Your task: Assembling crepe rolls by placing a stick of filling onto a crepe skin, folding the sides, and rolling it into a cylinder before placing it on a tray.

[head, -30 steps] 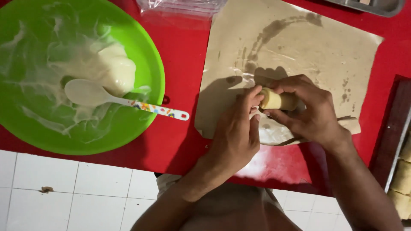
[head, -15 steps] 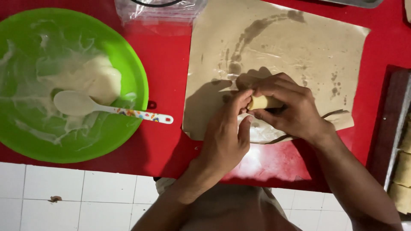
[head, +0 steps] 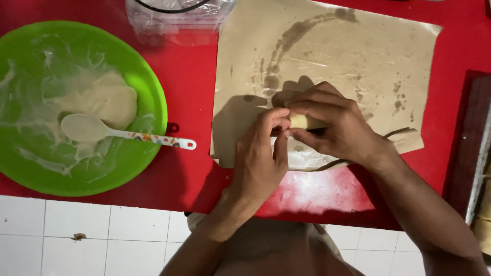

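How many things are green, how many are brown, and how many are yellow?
Green: 1, the bowl
Brown: 1, the paper sheet
Yellow: 1, the small roll pinched between the left hand and right hand
Total: 3

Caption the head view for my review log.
Both hands, left hand and right hand, pinch a small pale yellow dough piece over stained brown paper.

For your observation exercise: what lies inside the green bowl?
The green bowl holds pale batter, smeared up its sides, and a white spoon. The bowl's floor under the batter is hidden.
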